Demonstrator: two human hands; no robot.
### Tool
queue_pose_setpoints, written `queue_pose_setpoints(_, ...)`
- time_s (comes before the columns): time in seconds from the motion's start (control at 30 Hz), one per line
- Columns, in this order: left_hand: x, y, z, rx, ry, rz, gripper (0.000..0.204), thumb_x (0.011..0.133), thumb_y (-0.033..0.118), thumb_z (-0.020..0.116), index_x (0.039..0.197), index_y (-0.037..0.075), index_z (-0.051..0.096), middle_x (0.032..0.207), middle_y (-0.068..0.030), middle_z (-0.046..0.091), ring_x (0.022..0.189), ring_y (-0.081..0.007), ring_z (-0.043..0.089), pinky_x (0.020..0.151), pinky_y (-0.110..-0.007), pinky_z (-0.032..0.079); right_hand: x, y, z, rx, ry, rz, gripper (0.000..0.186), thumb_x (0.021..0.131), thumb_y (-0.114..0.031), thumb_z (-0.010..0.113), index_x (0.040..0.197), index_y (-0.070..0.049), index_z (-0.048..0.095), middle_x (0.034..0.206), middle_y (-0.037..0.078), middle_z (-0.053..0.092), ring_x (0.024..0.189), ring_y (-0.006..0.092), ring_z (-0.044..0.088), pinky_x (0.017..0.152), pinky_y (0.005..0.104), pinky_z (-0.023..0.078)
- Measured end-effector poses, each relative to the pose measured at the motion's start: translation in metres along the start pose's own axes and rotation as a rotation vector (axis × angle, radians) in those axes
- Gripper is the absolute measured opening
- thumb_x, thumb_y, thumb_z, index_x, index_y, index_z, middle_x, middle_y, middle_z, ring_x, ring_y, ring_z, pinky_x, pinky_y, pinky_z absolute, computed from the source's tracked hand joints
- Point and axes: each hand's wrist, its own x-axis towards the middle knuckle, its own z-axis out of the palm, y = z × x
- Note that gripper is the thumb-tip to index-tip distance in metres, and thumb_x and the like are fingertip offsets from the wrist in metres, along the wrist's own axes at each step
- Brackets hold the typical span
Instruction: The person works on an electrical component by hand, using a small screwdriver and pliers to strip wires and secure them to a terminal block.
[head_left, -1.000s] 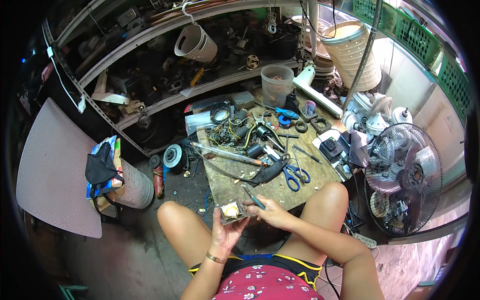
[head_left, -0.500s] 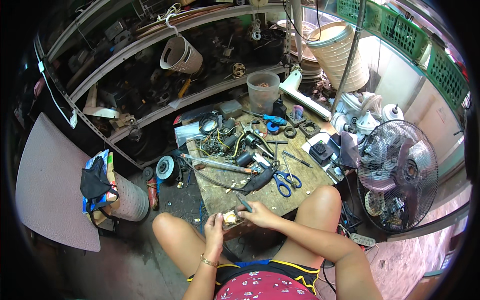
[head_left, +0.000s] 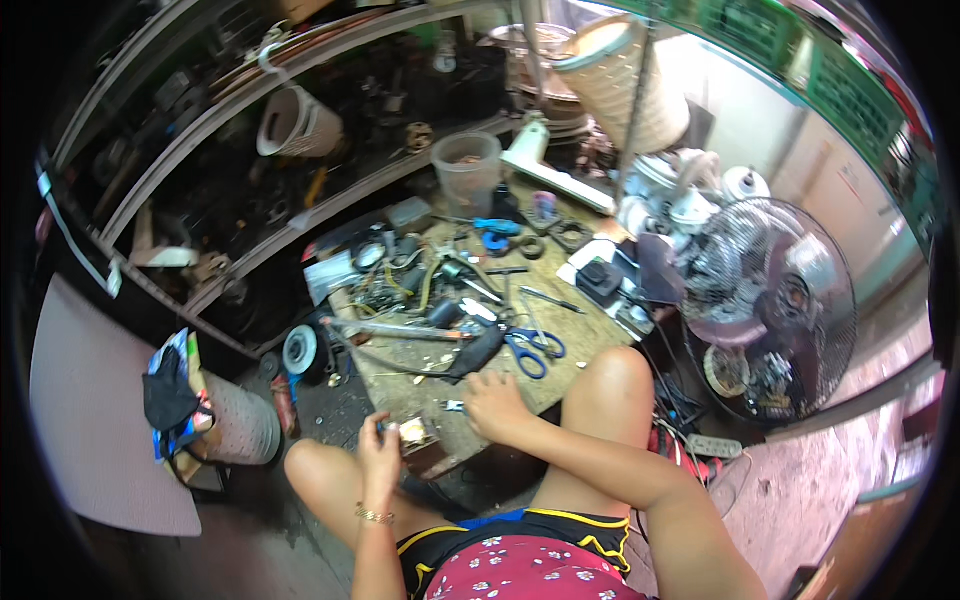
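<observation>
The small box (head_left: 420, 434), at the lower centre of the frame, could drop past the near edge of the table (head_left: 600, 318) if the left hand (head_left: 376, 452), its fingers grasping the box's left side, loosens. The right hand (head_left: 497, 405) lies low over the wood; I cannot tell whether its fingers hold anything. The nearby blue-handled scissors (head_left: 520, 338) might snag them. Tangled wires crowd the middle, shelves (head_left: 262, 254) fill the upper left, and a fan (head_left: 795, 293) stands at right.
</observation>
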Motion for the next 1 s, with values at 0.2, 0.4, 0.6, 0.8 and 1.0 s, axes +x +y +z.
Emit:
queue_pose_setpoints(0.2, -0.010, -0.003, -0.010, -0.345, -0.141, -0.328, 0.027, 0.105, 0.024, 0.053, 0.125, 0.008, 0.060, 0.113, -0.0095, 0.061, 0.090, -0.0212, 0.065, 0.056, -0.037, 0.062, 0.016, -0.012, 0.017, -0.002, 0.019, 0.214, 0.022, 0.083, -0.019, 0.064, 0.095, -0.009, 0.080, 0.121, 0.012, 0.063, 0.117, 0.0318, 0.055, 0.093, 0.0524, 0.045)
queue_pose_setpoints(0.4, -0.017, 0.020, -0.004, -0.321, -0.143, -0.370, 0.028, 0.106, 0.034, 0.051, 0.126, 0.016, 0.059, 0.110, -0.0016, 0.060, 0.084, -0.0114, 0.059, 0.062, -0.033, 0.055, -0.002, -0.012, 0.022, 0.075, 0.145, 0.237, 0.018, 0.083, -0.020, 0.066, 0.092, -0.012, 0.080, 0.114, 0.009, 0.063, 0.109, 0.0311, 0.054, 0.084, 0.0480, 0.042)
queue_pose_setpoints(0.6, -0.018, 0.008, -0.007, -0.263, -0.106, -0.315, 0.036, 0.105, 0.043, 0.052, 0.131, 0.018, 0.054, 0.124, -0.0042, 0.061, 0.103, -0.0228, 0.064, 0.069, -0.040, 0.054, -0.008, -0.012, 0.017, 0.154, 0.258, 0.260, 0.015, 0.080, -0.020, 0.070, 0.089, -0.012, 0.078, 0.112, 0.010, 0.062, 0.110, 0.0319, 0.053, 0.086, 0.0487, 0.041)
queue_pose_setpoints(0.8, -0.018, 0.015, -0.004, -0.254, -0.146, -0.289, 0.037, 0.106, 0.047, 0.049, 0.130, 0.019, 0.054, 0.120, -0.0023, 0.064, 0.097, -0.0209, 0.066, 0.068, -0.036, 0.053, -0.016, -0.010, 0.017, 0.300, 0.351, 0.241, 0.021, 0.080, -0.015, 0.071, 0.099, -0.007, 0.074, 0.125, 0.013, 0.055, 0.122, 0.0349, 0.048, 0.092, 0.0535, 0.043)
queue_pose_setpoints(1.0, -0.011, 0.011, -0.010, -0.252, -0.254, -0.294, 0.037, 0.106, 0.050, 0.048, 0.130, 0.022, 0.054, 0.118, -0.0005, 0.065, 0.091, -0.0169, 0.067, 0.063, -0.030, 0.050, -0.037, -0.013, -0.003, 0.555, 0.515, 0.133, 0.032, 0.079, -0.011, 0.071, 0.110, -0.005, 0.071, 0.128, 0.017, 0.054, 0.120, 0.0380, 0.047, 0.094, 0.0525, 0.045)
